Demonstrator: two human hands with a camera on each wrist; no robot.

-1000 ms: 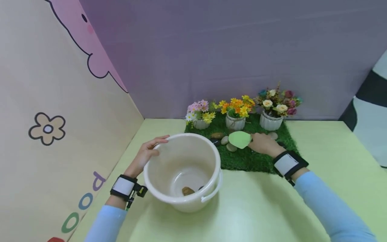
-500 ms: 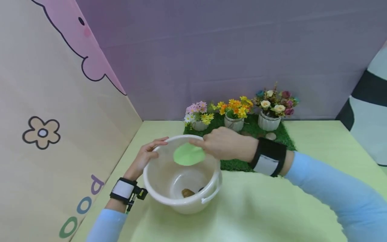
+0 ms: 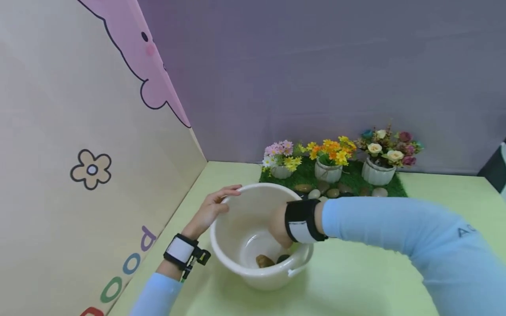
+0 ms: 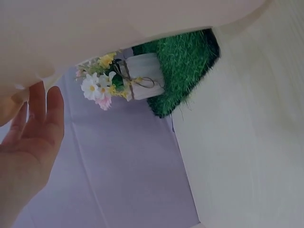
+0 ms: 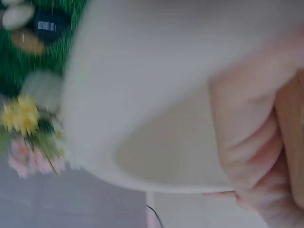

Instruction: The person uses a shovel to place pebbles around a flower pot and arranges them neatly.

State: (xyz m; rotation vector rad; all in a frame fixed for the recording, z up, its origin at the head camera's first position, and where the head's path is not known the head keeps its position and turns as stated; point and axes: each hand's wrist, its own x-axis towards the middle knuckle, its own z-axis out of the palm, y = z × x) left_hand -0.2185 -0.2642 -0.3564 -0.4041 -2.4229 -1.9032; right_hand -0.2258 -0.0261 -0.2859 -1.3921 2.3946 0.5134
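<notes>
A white bucket point(image 3: 262, 279) stands on the light green table. My left hand point(image 3: 207, 213) holds its left rim, the thumb on the inner side; in the left wrist view its fingers point(image 4: 55, 104) reach up against the wall. My right hand point(image 3: 280, 226) is lowered inside the bucket. It grips a brown wooden handle point(image 5: 290, 137), seen in the right wrist view; the green blade of this small shovel is hidden. At the bucket's bottom lie a brown stone point(image 3: 264, 261) and a dark stone point(image 3: 283, 258).
Behind the bucket, a green turf mat point(image 3: 308, 170) bears several stones point(image 3: 333, 193) and three potted flower bunches: pink and white point(image 3: 281, 160), orange point(image 3: 332, 153), cream and purple point(image 3: 385, 151). A purple wall point(image 3: 316, 79) rises behind, a painted wall point(image 3: 51, 101) at left.
My right hand has moved left from the stones on the mat with the green shovel and gone down into the bucket. The left hand stays on the rim. The head view has shifted slightly.
</notes>
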